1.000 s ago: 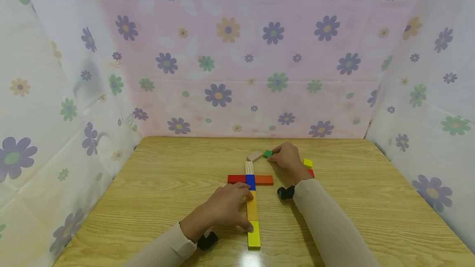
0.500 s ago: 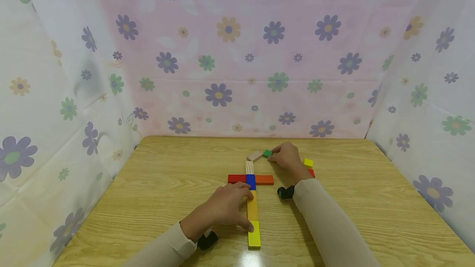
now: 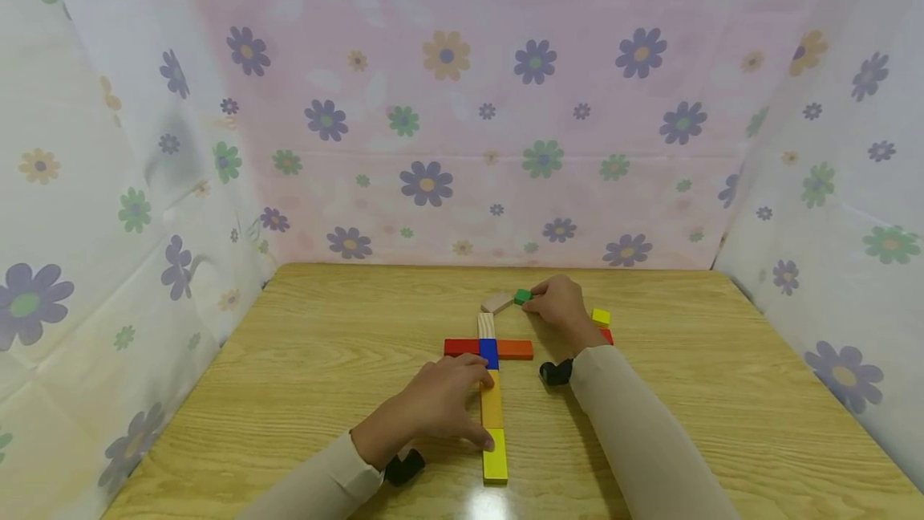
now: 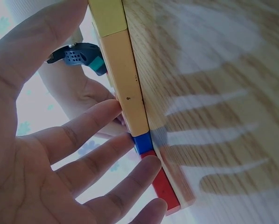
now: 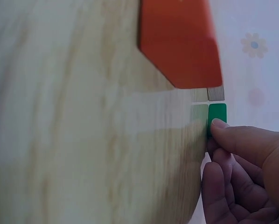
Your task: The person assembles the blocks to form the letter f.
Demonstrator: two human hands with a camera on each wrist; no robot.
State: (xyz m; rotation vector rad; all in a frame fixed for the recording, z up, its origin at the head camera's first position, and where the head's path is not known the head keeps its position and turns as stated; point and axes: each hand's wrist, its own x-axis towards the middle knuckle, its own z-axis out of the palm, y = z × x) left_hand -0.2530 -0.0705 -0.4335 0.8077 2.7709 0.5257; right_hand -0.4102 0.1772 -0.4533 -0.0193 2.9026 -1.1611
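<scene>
A cross of flat wooden blocks lies on the table: a plain block (image 3: 486,327), a blue block (image 3: 488,351), an orange-yellow block (image 3: 491,398) and a yellow block (image 3: 495,464) in a line, with a red block (image 3: 460,347) and an orange block (image 3: 515,350) as side arms. My left hand (image 3: 440,400) rests along its left side, fingers spread, thumb at the yellow block. Farther back, my right hand (image 3: 561,305) pinches a small green block (image 5: 217,116) between thumb and fingers. That green block sits against the end of a slanted plain block (image 3: 496,302).
A small yellow block (image 3: 601,318) and a partly hidden red block (image 3: 606,336) lie right of the right hand. The wooden table (image 3: 325,327) ends at a flowered cloth (image 3: 462,143) at the back, with cloth on both sides.
</scene>
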